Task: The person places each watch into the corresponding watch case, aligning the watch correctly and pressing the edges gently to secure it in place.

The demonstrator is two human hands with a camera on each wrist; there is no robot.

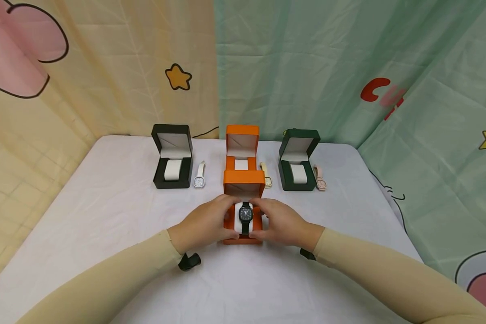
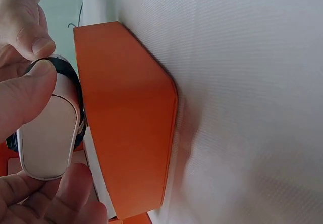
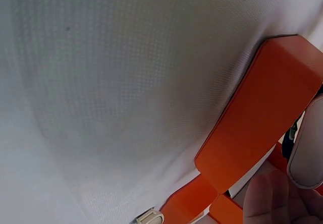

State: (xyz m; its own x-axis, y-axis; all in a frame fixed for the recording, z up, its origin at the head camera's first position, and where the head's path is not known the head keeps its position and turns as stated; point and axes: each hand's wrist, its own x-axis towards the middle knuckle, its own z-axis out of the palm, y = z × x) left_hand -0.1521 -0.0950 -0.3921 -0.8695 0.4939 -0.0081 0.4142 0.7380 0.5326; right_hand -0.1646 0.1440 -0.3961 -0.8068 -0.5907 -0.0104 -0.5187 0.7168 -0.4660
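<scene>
A black watch (image 1: 245, 213) with a square-shaped dark dial is strapped round a white watch cushion (image 2: 48, 138), at the open front orange box (image 1: 243, 241). My left hand (image 1: 208, 219) holds the cushion's left end, thumb at the near edge and fingers at the far edge. From the other side my right hand (image 1: 285, 220) grips the cushion (image 3: 308, 143) in the same way. The box's raised lid (image 1: 244, 182) stands behind both hands. In the right wrist view only the fingers (image 3: 267, 199) of that hand show beside the cushion; its thumb is out of sight.
Behind stand an open black box (image 1: 159, 175), a second orange box (image 1: 243, 130) and a green box (image 1: 285, 177), each with a white cushion. Beside them lie a white watch (image 1: 199, 181), a gold-coloured watch (image 1: 267, 182) and a pink watch (image 1: 321, 183). Curtains hang round the white-covered table (image 1: 117, 189).
</scene>
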